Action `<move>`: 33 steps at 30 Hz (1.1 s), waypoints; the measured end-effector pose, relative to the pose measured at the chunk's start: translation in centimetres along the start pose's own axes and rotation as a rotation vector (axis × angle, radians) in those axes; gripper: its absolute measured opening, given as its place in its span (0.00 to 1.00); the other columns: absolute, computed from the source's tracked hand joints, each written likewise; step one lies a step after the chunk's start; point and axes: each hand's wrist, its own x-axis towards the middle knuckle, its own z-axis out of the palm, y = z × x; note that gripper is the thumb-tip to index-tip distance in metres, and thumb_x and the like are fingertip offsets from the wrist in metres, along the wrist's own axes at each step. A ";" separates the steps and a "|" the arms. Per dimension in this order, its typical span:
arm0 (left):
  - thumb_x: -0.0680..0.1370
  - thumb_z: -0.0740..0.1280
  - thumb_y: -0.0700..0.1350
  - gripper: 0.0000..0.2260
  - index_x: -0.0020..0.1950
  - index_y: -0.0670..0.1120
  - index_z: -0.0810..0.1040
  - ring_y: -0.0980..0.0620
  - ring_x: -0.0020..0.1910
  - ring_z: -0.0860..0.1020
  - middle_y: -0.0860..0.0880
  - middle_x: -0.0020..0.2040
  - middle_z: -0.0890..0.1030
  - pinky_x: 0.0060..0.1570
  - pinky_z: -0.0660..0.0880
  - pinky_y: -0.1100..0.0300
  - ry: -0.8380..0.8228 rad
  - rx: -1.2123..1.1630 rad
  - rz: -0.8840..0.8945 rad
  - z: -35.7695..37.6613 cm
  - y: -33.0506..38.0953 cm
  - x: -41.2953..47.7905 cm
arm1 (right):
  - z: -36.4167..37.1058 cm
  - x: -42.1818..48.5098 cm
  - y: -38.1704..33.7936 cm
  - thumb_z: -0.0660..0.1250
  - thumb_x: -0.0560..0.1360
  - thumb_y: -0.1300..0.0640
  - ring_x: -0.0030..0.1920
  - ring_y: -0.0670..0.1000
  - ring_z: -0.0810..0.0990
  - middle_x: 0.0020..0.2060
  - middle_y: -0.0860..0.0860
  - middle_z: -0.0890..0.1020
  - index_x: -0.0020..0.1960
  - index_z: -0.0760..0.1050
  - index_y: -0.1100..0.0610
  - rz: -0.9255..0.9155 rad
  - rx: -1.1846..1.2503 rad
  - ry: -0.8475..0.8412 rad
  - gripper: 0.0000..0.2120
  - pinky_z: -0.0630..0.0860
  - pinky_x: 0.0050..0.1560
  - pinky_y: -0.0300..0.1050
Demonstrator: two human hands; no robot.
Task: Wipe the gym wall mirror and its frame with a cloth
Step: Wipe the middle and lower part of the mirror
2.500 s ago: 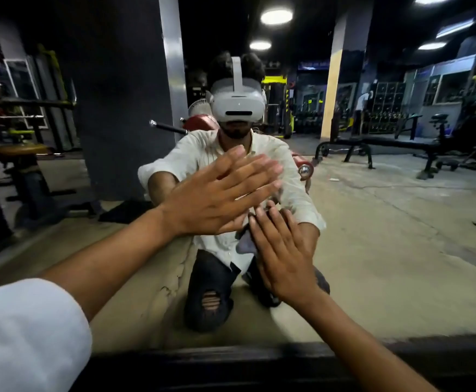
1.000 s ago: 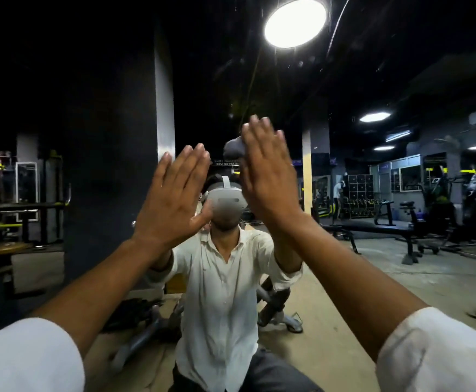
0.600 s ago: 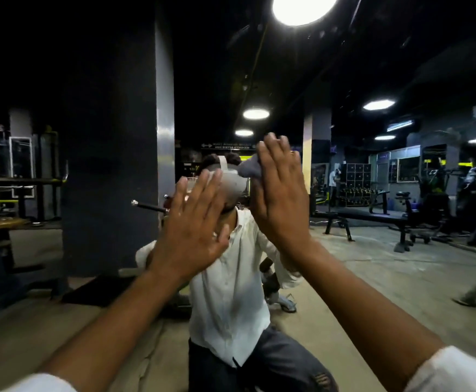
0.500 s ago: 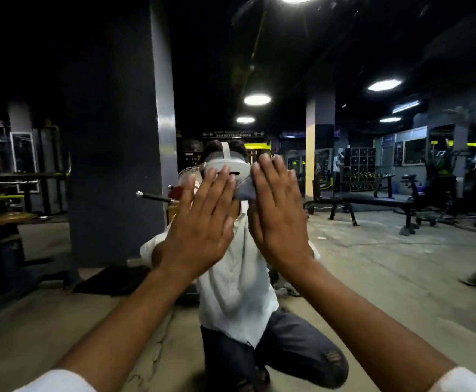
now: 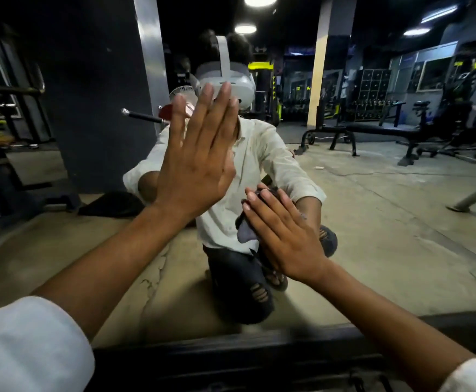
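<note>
Dim gym seen by reflection in the wall mirror (image 5: 386, 222), with round ceiling lights (image 5: 259, 0) at 12 o'clock, a dark pillar (image 5: 98, 94) at 10 o'clock and a black weight bench (image 5: 372, 131) at 2 o'clock.

Left fingers (image 5: 205, 117): straight, close together, tips up toward 12 o'clock, gripping nothing. Seemingly flat on the glass, together with the palm of the left hand (image 5: 200, 165), near the centre of the view, slightly toward 11 o'clock. Right fingers (image 5: 262, 205): also straight, slightly spread, pointing to about 11 o'clock, curled round nothing. Press a dark grey cloth (image 5: 245, 233) against the mirror under the right hand (image 5: 287, 236), at 5 o'clock of the left hand. Cloth bunched, poking out at 9 o'clock of the palm and a little past the fingertips at 12 o'clock; rest hidden under the hand.

Outward: bare forearms (image 5: 112, 267) running back to 7 o'clock and 5 o'clock, ending in white sleeves (image 5: 27, 343) at the bottom corners. Behind the hands, in the glass: kneeling reflection in a white shirt (image 5: 262, 154) and dark torn trousers (image 5: 248, 278), white headset (image 5: 231, 80) at 12 o'clock of the left fingertips. Chrome-tipped bar (image 5: 140, 116) and small fan (image 5: 183, 94) at 9 o'clock of the left fingers, also reflected. Along 6 o'clock, below the glass, the black frame (image 5: 259, 360), touched by neither hand. Pale column (image 5: 317, 66) at 1 o'clock, concrete floor (image 5: 400, 250) cracked at 7 o'clock of the reflection.
</note>
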 end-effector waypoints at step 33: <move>0.87 0.52 0.54 0.32 0.88 0.42 0.47 0.43 0.87 0.46 0.42 0.88 0.47 0.83 0.49 0.37 0.064 0.066 -0.050 -0.1 4.5 13.9 | -11.7 13.6 16.0 0.61 0.86 0.59 0.85 0.56 0.51 0.84 0.57 0.56 0.84 0.58 0.62 0.320 -0.024 0.421 0.28 0.50 0.84 0.60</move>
